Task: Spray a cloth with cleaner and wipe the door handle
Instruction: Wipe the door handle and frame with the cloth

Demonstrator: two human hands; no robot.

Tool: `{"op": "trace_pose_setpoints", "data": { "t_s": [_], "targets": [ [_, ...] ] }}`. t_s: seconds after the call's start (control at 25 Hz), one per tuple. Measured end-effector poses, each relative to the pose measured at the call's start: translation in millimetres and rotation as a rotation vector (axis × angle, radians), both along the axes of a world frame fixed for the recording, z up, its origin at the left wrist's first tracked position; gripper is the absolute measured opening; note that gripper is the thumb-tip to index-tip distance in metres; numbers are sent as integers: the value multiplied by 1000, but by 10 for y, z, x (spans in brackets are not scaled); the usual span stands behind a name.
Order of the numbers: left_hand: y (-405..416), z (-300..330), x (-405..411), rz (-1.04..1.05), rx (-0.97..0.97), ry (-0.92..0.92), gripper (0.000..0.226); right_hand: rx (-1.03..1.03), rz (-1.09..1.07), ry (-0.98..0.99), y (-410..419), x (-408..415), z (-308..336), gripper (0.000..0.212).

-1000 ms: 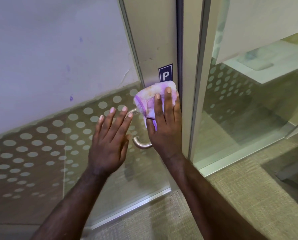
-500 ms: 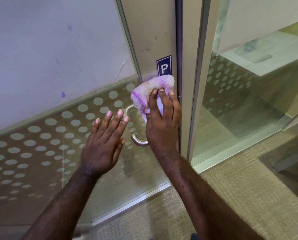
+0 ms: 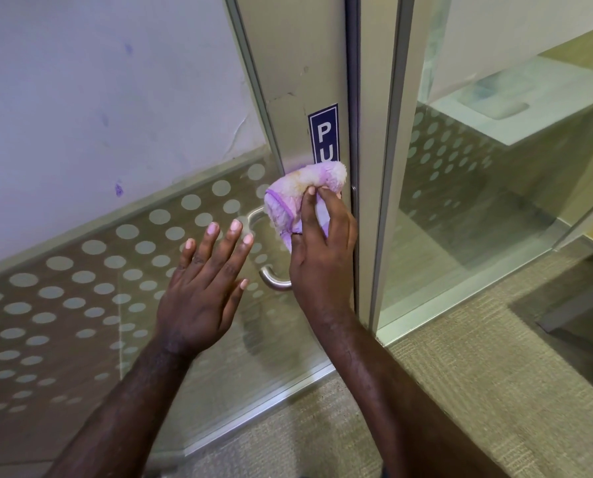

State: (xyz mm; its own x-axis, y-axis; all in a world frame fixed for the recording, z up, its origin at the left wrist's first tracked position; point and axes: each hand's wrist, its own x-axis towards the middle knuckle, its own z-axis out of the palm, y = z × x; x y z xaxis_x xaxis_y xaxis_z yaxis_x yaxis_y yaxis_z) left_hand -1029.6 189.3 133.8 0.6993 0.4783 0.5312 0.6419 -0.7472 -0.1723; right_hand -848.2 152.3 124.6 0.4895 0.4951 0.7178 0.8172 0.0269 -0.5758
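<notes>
The right hand (image 3: 324, 257) grips a bunched purple cloth (image 3: 293, 198), fingers curled over it, and presses it against the metal door stile just below a blue sign (image 3: 323, 136) whose visible letters read "PU". The cloth covers the upper part of the handle (image 3: 275, 282); only the handle's curved lower end shows, below the cloth and between the two hands, and a short bend of it shows just left of the cloth. The left hand (image 3: 205, 288) is spread flat, fingers straight and apart, holding nothing; it lies left of the handle over the dotted glass (image 3: 81, 305) of the door, and whether it touches the glass cannot be told. Right of the handle stands the door frame (image 3: 384, 201), then another glass panel. Carpet (image 3: 460, 391) lies below the handle at the door's foot.
</notes>
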Motion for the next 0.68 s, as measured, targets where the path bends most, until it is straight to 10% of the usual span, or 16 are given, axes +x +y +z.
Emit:
{"op": "trace_pose_setpoints", "data": {
  "t_s": [0.68],
  "targets": [
    [-10,-9,-45,-10,-35,-7,60,-40,-63,-94,66,-50,51,48]
  ]
}}
